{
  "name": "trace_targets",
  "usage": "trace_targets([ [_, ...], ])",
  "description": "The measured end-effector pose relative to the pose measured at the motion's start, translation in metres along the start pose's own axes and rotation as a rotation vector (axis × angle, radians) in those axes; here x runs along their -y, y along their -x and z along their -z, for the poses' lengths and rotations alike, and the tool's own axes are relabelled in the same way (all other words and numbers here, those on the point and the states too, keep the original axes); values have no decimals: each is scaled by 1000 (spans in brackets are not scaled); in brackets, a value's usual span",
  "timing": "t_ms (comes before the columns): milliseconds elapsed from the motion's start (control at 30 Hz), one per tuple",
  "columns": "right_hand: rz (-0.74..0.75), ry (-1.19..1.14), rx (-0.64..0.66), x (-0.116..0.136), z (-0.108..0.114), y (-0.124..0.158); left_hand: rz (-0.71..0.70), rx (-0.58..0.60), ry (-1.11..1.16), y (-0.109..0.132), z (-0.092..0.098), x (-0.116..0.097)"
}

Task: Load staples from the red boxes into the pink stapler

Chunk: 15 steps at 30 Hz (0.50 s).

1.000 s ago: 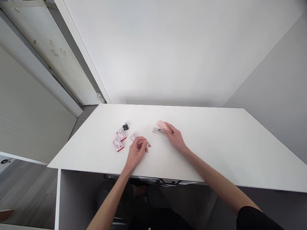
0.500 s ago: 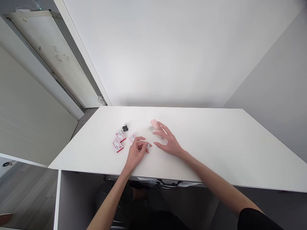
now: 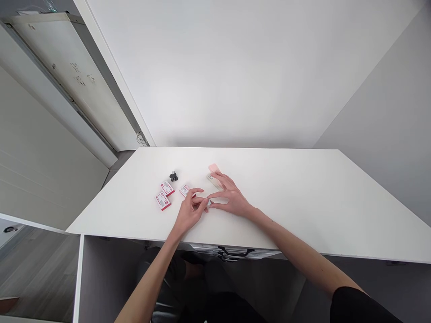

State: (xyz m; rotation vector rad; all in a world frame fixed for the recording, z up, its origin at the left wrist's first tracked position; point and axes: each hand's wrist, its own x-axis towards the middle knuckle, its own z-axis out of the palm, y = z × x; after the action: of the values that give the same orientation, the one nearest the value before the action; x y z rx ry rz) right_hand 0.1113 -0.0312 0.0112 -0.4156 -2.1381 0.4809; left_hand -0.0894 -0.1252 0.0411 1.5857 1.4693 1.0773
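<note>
My left hand (image 3: 189,211) rests on the white table (image 3: 303,202) with its fingertips pinched on a small silvery strip (image 3: 209,202), probably staples. My right hand (image 3: 229,197) meets it from the right, thumb and forefinger closed on the same strip, other fingers spread. Just behind my right hand lies a pink stapler (image 3: 213,173), lying open. A small red and white box (image 3: 185,190) sits right behind my left hand.
Two more red and white boxes (image 3: 164,195) lie to the left, with a small black object (image 3: 173,176) behind them. The table's front edge runs close below my wrists. A wall rises behind the table.
My right hand left the pink stapler and came back left to meet my left hand at the small strip. My left hand stayed in place, still pinched.
</note>
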Motion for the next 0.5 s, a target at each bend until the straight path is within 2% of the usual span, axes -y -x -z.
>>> trace_targets([
  [167, -55, -53, -16, -2, -2, 2, -4, -3, -12, 0, 0, 0],
  [267, -89, -90, -35, -4, -2, 2, 6, -46, -1, 1, 0, -2],
  [367, -104, -105, -42, -4, 0, 2, -31, -248, -125, 1, -1, 0],
  [433, -100, -111, -45, -4, 2, 1, -90, -439, -295, 0, -1, 4],
  [500, -105, -115, -51, -5, 4, 1, -150, -573, -460, -1, -2, 8],
])
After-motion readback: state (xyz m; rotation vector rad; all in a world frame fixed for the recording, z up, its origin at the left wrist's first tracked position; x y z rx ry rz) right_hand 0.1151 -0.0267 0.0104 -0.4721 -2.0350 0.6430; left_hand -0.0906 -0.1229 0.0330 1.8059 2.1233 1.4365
